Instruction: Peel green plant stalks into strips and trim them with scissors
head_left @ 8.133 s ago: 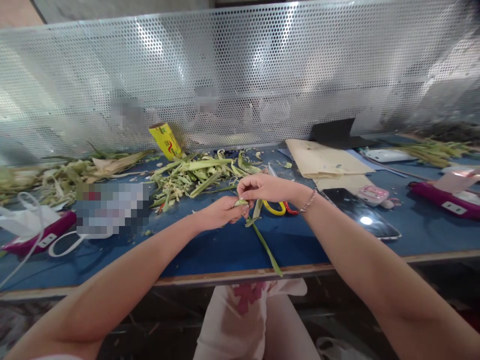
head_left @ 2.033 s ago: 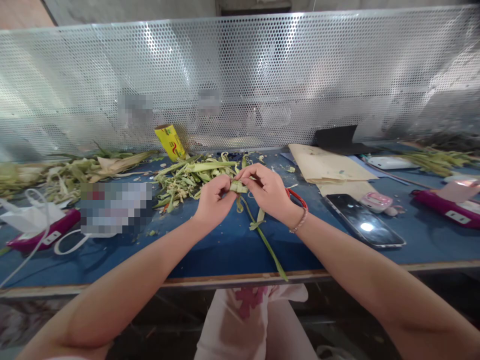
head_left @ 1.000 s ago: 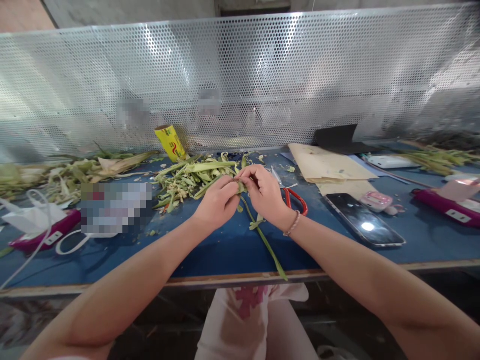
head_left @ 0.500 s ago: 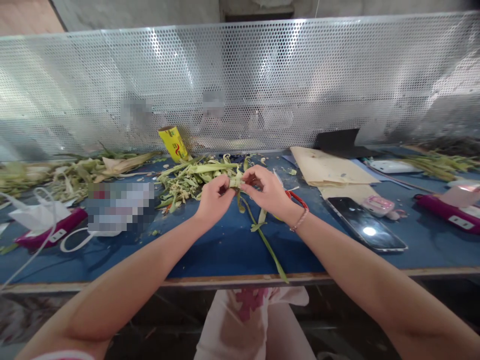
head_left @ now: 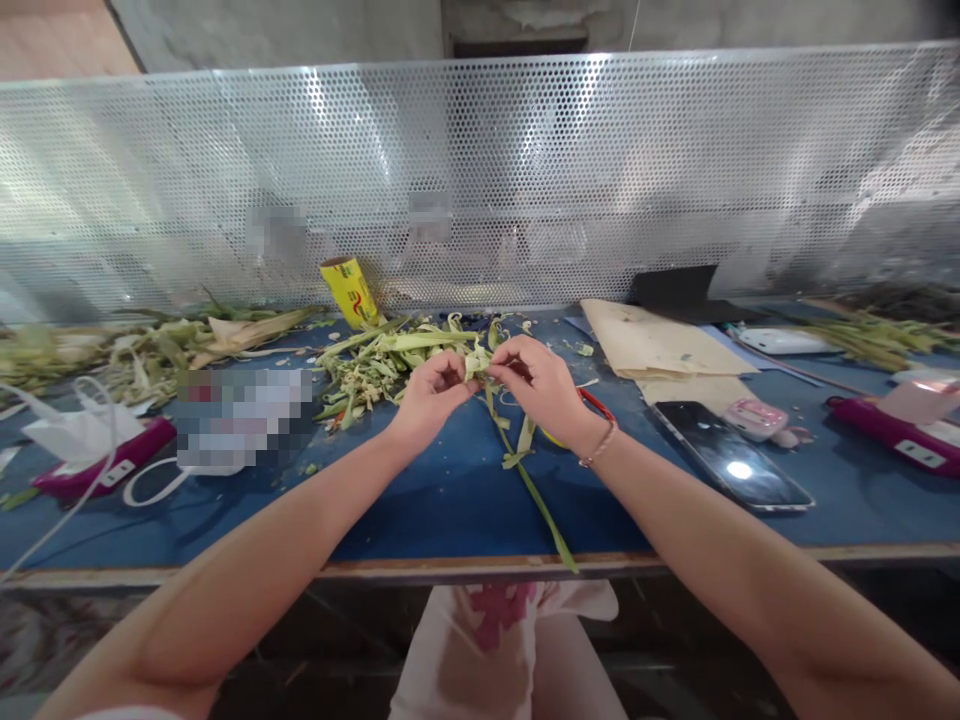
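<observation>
Between my two hands, above the blue table, is a small pale green folded leaf piece (head_left: 475,362). My left hand (head_left: 433,398) pinches its left side, with the fingers curled. On the other side, my right hand (head_left: 538,384) pinches its right edge between thumb and fingertips. A long green strip (head_left: 541,503) lies below the hands and reaches over the table's front edge. Behind and left of my left hand spreads a pile of pale green leaf strips (head_left: 367,372). Red-handled scissors (head_left: 597,404) lie partly hidden behind my right hand.
A yellow tube (head_left: 351,292) stands tilted by the perforated metal screen (head_left: 525,180). Brown paper (head_left: 664,340), a phone (head_left: 731,455), a pink case (head_left: 756,418) and a purple power strip (head_left: 896,432) are at right. Another purple power strip (head_left: 105,470) with cables lies left.
The folded leaf piece has turned slightly between my fingers and shows more of its pale face. My left fingers have shifted a little; both hands stay close together.
</observation>
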Demonstrator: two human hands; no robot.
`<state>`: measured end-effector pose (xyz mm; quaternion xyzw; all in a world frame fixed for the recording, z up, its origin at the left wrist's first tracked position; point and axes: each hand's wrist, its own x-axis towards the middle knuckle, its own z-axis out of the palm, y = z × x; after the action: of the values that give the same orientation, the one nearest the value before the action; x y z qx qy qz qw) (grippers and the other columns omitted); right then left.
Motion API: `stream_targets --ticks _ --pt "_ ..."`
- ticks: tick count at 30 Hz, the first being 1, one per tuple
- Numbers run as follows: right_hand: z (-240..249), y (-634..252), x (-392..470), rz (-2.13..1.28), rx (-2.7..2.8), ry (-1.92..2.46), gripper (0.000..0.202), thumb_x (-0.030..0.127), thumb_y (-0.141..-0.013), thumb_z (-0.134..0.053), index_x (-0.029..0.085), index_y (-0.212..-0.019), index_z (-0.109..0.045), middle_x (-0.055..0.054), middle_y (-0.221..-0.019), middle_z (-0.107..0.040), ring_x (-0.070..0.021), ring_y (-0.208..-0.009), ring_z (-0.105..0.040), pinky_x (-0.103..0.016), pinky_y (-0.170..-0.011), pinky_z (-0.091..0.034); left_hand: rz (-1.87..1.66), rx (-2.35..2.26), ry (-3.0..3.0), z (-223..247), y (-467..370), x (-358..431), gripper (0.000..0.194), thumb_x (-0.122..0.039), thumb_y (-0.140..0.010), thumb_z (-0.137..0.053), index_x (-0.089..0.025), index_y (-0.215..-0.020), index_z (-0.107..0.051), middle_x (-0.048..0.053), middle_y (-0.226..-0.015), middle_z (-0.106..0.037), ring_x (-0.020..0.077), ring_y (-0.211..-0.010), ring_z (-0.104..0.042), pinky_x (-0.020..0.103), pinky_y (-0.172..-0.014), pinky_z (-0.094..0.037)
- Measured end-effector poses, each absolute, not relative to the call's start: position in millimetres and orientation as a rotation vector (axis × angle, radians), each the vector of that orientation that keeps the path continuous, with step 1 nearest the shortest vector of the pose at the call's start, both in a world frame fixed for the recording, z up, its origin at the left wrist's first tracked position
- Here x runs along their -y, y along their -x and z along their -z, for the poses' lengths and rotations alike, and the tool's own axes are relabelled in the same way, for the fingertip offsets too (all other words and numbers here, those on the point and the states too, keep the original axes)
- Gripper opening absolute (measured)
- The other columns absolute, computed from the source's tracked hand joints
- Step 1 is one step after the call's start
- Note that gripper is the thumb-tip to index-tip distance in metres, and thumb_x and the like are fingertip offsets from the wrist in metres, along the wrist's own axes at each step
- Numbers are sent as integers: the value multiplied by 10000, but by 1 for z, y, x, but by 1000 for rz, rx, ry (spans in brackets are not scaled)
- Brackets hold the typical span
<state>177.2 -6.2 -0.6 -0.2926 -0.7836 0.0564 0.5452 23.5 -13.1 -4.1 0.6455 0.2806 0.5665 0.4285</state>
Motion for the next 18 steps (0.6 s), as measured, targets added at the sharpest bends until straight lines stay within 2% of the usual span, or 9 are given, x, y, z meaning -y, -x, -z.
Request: stream_targets --ticks 3,9,12,18 --pt "0 -178 8 -22 1901 675 65 161 -779 -494 193 -723 -487 -3 -720 -533 -114 -671 -508 -248 -615 -428 -1403 -565 -1432 4 -25 15 115 -181 -630 -627 -155 -676 -525 -37 -643 -521 55 -604 -501 202 -615 -429" --pt "2 -177 10 43 1881 662 55 182 -788 -494 202 -737 -494 -1 -731 -554 -117 -696 -530 -251 -637 -448 -1465 -526 -1243 2 -29 20 184 -193 -642 -650 -184 -818 -597 -19 -712 -609 73 -676 -575 222 -680 -491" --pt "5 -176 9 -7 1834 674 10 205 -779 -518 208 -788 -515 -1 -762 -577 -114 -679 -547 -253 -629 -467 -1475 -530 -1238 1 -29 20 172 -210 -644 -654 -185 -812 -630 -9 -720 -637 84 -669 -591 233 -669 -508" --pt "5 -175 8 106 1842 596 101 190 -789 -514 219 -860 -579 -12 -780 -605 -122 -739 -565 -270 -679 -483 -1469 -519 -1168 1 -28 18 129 -192 -625 -669 -181 -752 -648 -9 -729 -660 92 -681 -609 238 -675 -516"
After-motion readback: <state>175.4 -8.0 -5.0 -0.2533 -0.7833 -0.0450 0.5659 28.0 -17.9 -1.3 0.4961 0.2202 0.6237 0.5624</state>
